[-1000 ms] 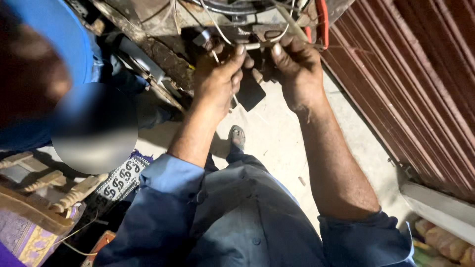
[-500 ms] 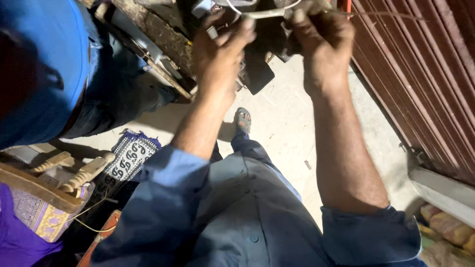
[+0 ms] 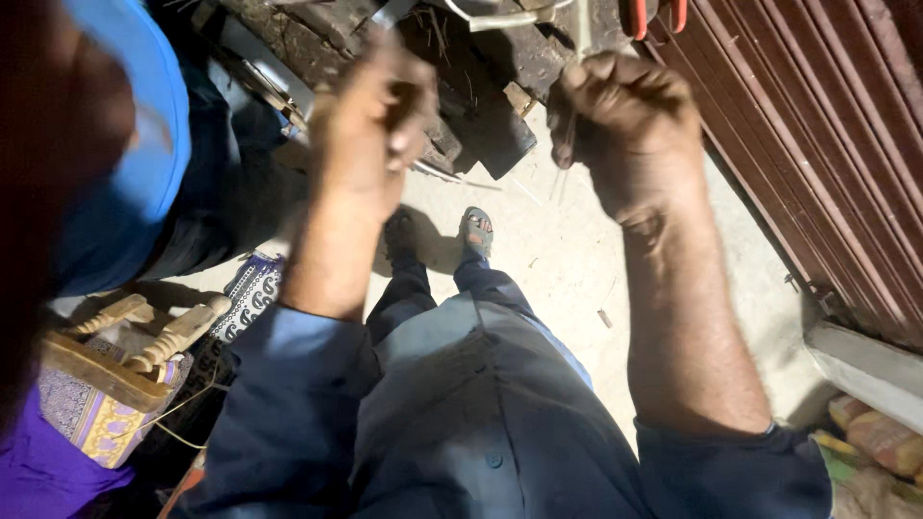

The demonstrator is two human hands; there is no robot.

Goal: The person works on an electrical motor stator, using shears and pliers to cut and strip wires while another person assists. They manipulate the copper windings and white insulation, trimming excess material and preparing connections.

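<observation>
Both my hands are raised to a dirty, cluttered bench edge at the top of the view. My left hand is blurred, its fingers curled, and a grey metal piece sticks out above it. My right hand is a closed fist around a thin pale wire whose ends hang just below the fist. A white cable runs across between the hands, above them. Red tool handles show at the top edge, above my right hand.
Another person in a blue top stands close on the left. A wooden chair with a patterned cushion is at lower left. A brown ribbed shutter lines the right side. My sandalled feet stand on the pale concrete floor.
My hands have drawn apart and come nearer to the camera. The right hand has closed into a fist on the wire, and the view has tipped further down.
</observation>
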